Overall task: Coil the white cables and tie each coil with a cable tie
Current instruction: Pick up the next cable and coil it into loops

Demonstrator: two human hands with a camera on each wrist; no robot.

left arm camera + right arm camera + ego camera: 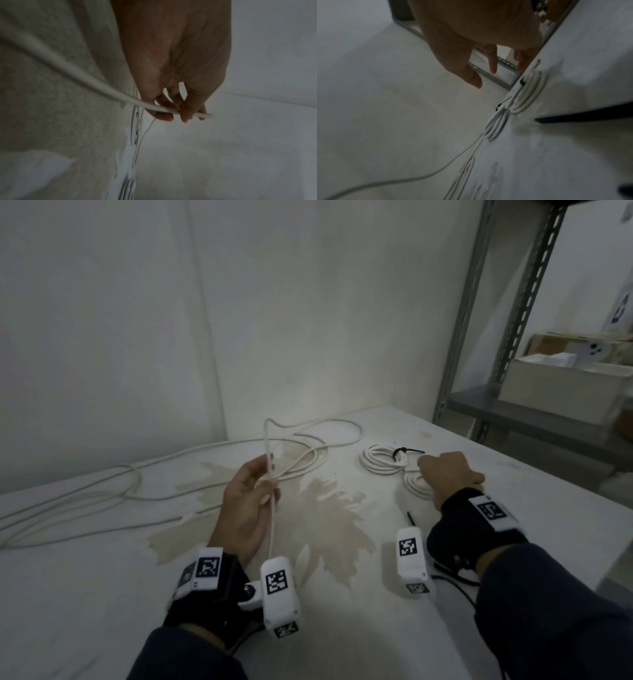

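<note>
At lower centre of the head view, the left hand is pinching the loose white cable near its end, holding it above the bench. To the right, the right hand is hovering with fingers spread and relaxed, holding nothing, over one white coil. Just beyond it, a second coil is lying bound by a black cable tie, while the loose cable is trailing toward the left edge.
</note>
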